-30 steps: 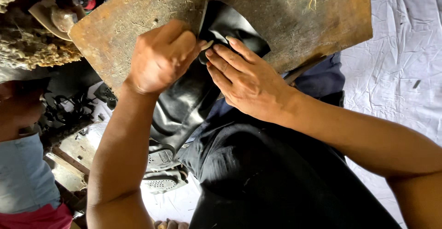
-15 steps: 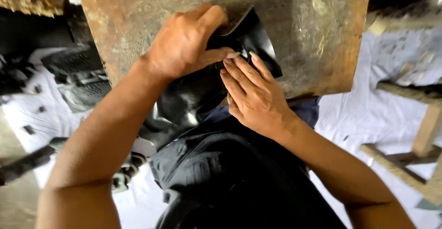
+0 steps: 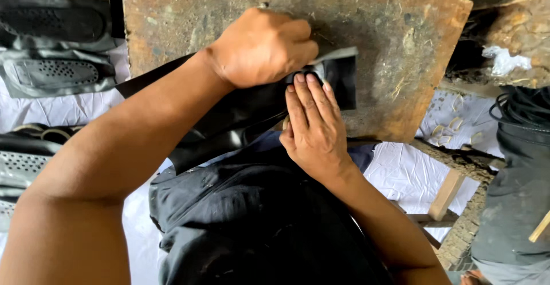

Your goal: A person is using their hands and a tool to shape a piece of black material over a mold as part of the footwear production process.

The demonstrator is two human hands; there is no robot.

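Overhead: black leather strip (image 3: 338, 79) lies across a worn counter (image 3: 401, 38).
Left hand (image 3: 260, 47): fisted, pinching the strip's top edge.
Right hand (image 3: 315, 124): fingers flat, pressed together, just below.
Axis: strip runs left-right, its free end right of both hands.

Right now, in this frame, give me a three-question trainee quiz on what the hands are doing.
1. True or false: the left hand lies open and flat on the white cloth.
2. What do the right hand's fingertips press on?
A. a coil of black cord
B. the black leather piece
C. a wooden stool
3. Fill in: the leather lies on a worn ______ board.

Key:
1. False: it is closed in a fist over the leather, on the board.
2. B
3. wooden
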